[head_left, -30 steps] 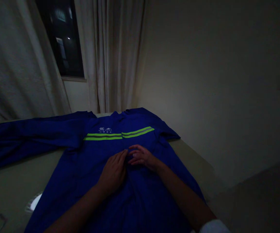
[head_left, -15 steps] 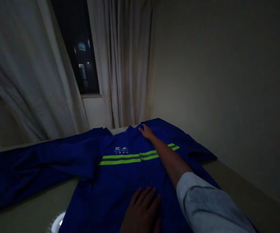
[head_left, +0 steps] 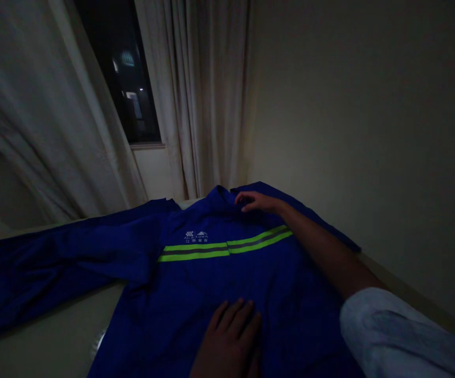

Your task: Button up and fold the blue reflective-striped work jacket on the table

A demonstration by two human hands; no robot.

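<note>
A blue work jacket [head_left: 196,283] with two bright green stripes and a small white logo lies front up on a pale table [head_left: 46,346]. Its left sleeve [head_left: 54,262] stretches far out to the left. My left hand [head_left: 229,341] rests flat on the lower chest of the jacket, fingers spread. My right hand [head_left: 257,201] reaches to the far edge and its fingers curl onto the collar, pinching the cloth there. A rolled white shirt sleeve [head_left: 393,336] covers my right upper arm.
Pale curtains [head_left: 207,94] hang behind the table on both sides of a dark window [head_left: 125,68]. A plain wall [head_left: 369,131] runs close along the table's right side. A small pale round object [head_left: 97,344] peeks out by the jacket's left hem.
Both hands were together at the jacket's middle a second ago. My right hand has since reached to the collar and now grips it; my left hand stays flat lower down.
</note>
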